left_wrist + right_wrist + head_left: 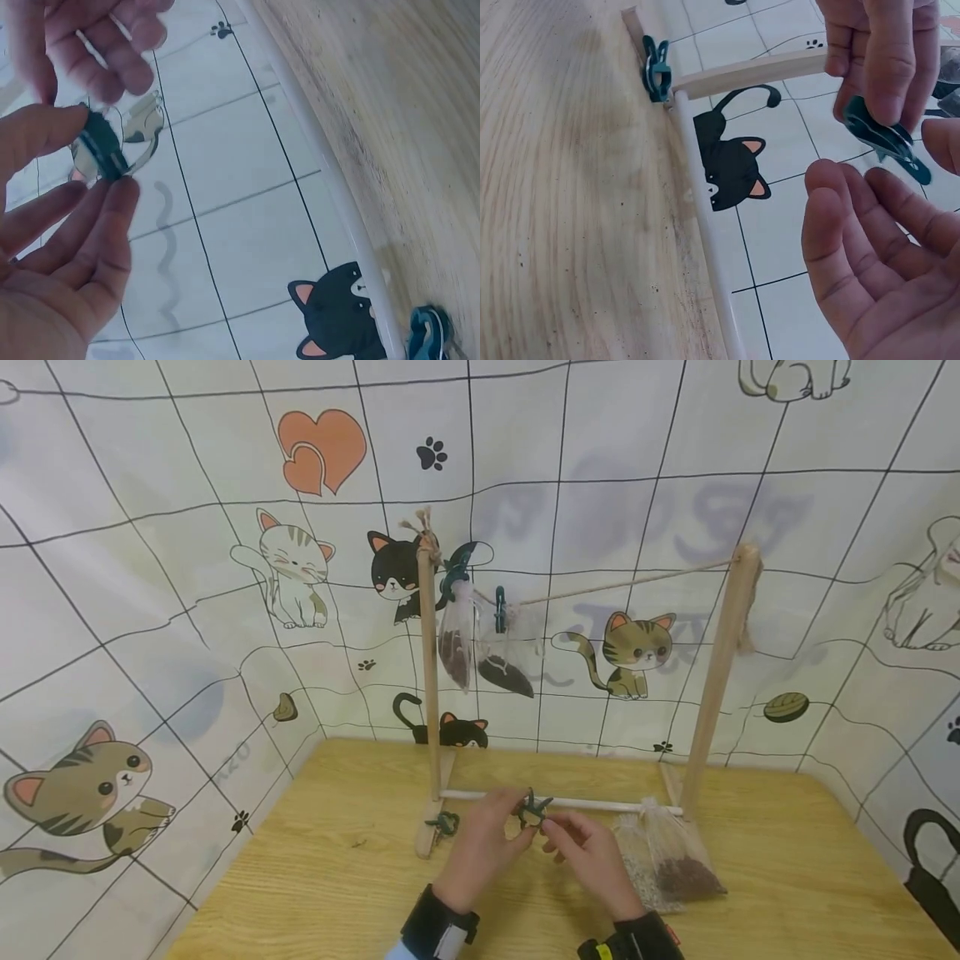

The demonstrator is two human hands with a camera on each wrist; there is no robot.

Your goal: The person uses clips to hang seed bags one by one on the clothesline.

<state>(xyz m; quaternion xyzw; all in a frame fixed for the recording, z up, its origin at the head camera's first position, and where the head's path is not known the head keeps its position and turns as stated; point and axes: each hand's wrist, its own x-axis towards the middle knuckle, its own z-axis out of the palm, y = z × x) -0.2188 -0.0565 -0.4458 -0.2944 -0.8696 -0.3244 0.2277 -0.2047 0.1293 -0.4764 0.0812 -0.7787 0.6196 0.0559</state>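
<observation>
My left hand point(486, 843) pinches a dark green spring clip point(533, 812) between thumb and fingertips, above the table in front of the wooden frame. Close by on the right, my right hand point(592, 860) has its fingers loosely bent, the tips beside the clip; whether they touch it I cannot tell. In the right wrist view, the clip point(885, 140) hangs from the left fingertips point(889, 97), and the right palm point(900, 292) faces it. A second green clip point(445, 823) lies at the frame's left foot.
A rope point(630, 583) spans the wooden posts point(716, 677). Green clips point(500, 610) hold two mesh bags point(506, 668) with dark contents on its left part. Two more filled bags point(686, 864) rest on the table point(315, 860) at right. A white rod point(600, 804) joins the posts low down.
</observation>
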